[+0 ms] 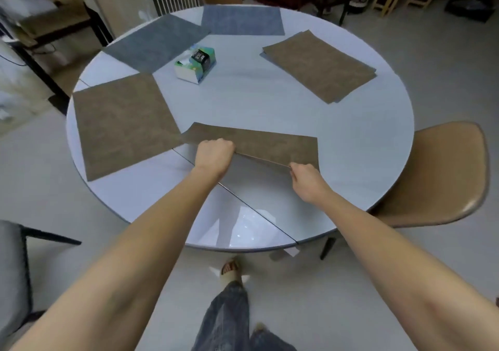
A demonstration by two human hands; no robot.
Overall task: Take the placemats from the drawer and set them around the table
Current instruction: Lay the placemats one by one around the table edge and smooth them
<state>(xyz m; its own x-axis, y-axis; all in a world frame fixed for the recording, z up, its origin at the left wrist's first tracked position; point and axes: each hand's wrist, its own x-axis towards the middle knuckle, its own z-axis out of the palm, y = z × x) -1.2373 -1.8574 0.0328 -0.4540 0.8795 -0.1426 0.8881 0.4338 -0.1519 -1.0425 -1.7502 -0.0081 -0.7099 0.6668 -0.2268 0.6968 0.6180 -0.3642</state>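
step: lay brown placemat [253,141] | left hand [214,155], right hand [306,179] fingers pinch its near edge | advice: lower flat, square to counter [270,107] near edge

Pale floor [405,283], tan chair [442,178], perhaps shelving [40,26].

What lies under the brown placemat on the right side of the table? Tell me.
A second mat's edge peeks out beneath the right brown placemat, along its near-left side; how far it reaches underneath is covered. Both rest on the table.

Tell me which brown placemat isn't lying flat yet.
The near brown placemat, held at its edge by left hand and right hand; the other two lie untouched.
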